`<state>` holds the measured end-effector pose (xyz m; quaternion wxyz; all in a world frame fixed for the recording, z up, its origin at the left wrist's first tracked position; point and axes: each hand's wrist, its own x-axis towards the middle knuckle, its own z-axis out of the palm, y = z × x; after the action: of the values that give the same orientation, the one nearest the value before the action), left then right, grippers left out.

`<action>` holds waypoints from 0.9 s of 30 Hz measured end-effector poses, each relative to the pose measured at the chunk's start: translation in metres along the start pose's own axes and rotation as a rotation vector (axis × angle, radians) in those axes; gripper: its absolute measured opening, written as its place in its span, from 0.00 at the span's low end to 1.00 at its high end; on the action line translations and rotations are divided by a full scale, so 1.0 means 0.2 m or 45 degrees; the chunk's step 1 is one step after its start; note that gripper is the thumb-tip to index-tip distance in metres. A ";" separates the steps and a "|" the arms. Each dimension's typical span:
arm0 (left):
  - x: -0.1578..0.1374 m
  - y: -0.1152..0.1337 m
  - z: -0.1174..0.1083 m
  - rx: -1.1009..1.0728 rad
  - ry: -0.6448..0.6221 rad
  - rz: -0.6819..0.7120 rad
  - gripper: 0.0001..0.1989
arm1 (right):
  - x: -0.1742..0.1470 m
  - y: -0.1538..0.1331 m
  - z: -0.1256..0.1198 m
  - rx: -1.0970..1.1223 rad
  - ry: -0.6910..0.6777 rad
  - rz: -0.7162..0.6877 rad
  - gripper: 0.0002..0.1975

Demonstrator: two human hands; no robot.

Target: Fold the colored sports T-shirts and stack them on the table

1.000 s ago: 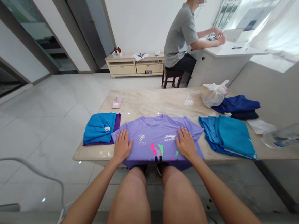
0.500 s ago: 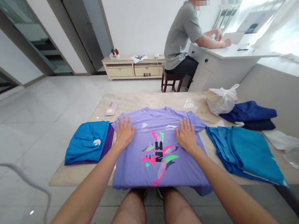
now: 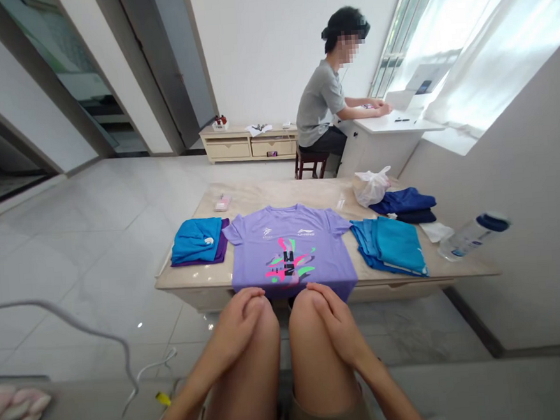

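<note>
1. Both hands have come off the purple T-shirt (image 3: 290, 254) since the earlier pictures, where they pressed flat on its chest; the view has also pulled back from the table (image 3: 317, 192).
2. At about 10 o'clock from the shirt, a folded pile of blue and purple garments (image 3: 196, 241) lies on the table's left part, just beside the shirt's sleeve. These look finished, as a judgement.
3. Left hand (image 3: 239, 323) now rests on the left knee, fingers curled loosely over it, holding nothing.
4. Spread front-up in the middle of the table, the purple T-shirt lies flat and smooth with sleeves out and its hem hanging over the near edge. Smoothing seems done; no fold shows in it yet.
5. Right hand (image 3: 335, 318) lies on the right knee the same way, relaxed and empty.
6. At 3 o'clock from the shirt, a stack of blue shirts (image 3: 390, 246) lies loosely laid, apparently still waiting.
7. Farther right and toward 1 o'clock sit a white plastic bag (image 3: 372, 187) and a dark blue garment (image 3: 405, 204); a bottle (image 3: 473, 235) lies on its side at the table's right end.
8. At 12 o'clock, well apart, another person (image 3: 323, 108) sits at a white desk (image 3: 389, 125).
</note>
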<state>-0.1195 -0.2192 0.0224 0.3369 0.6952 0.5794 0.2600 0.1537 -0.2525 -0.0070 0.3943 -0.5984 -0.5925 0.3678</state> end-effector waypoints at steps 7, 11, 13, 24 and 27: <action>-0.08 0.16 0.06 0.548 0.226 0.009 0.18 | 0.00 -0.28 0.07 -0.681 0.095 -0.086 0.19; -0.05 0.18 0.02 0.608 0.202 -0.073 0.17 | 0.03 -0.32 0.07 -0.788 0.085 -0.087 0.18; -0.05 0.19 0.02 0.633 0.195 -0.060 0.16 | 0.03 -0.32 0.07 -0.815 0.072 -0.104 0.18; -0.03 0.20 0.02 0.661 0.143 -0.009 0.16 | 0.05 -0.34 0.08 -0.851 0.072 -0.104 0.16; -0.03 0.19 0.02 0.669 0.157 -0.018 0.16 | 0.05 -0.34 0.08 -0.833 0.070 -0.109 0.15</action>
<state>-0.0935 -0.2294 0.0485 0.1107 0.7375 0.6513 0.1402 0.1117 -0.2435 0.0476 0.2121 -0.6776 -0.6930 0.1249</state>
